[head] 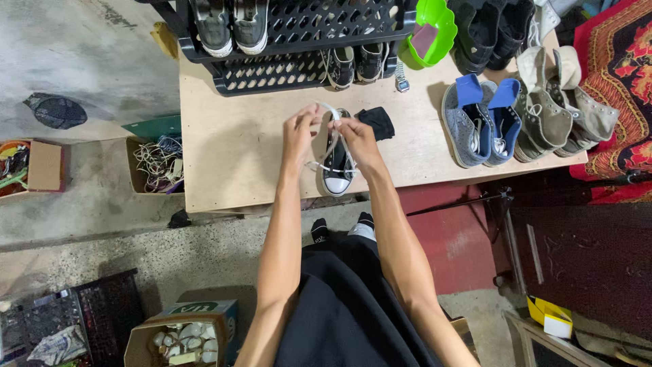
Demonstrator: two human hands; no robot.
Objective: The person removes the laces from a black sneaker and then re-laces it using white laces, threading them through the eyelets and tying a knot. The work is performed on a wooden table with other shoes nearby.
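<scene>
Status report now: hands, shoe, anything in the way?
Left hand and right hand both pinching the white lace. Black sneaker on board. Black cloth beside, not blocking.

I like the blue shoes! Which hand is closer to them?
Right. The right hand is over the black sneaker, on the side facing the blue shoes. The left hand is farther away, on the sneaker's other side.

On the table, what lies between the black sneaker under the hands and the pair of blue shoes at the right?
In the head view, a small black folded cloth lies near the black sneaker; the rest toward the blue shoes is bare table.
</scene>
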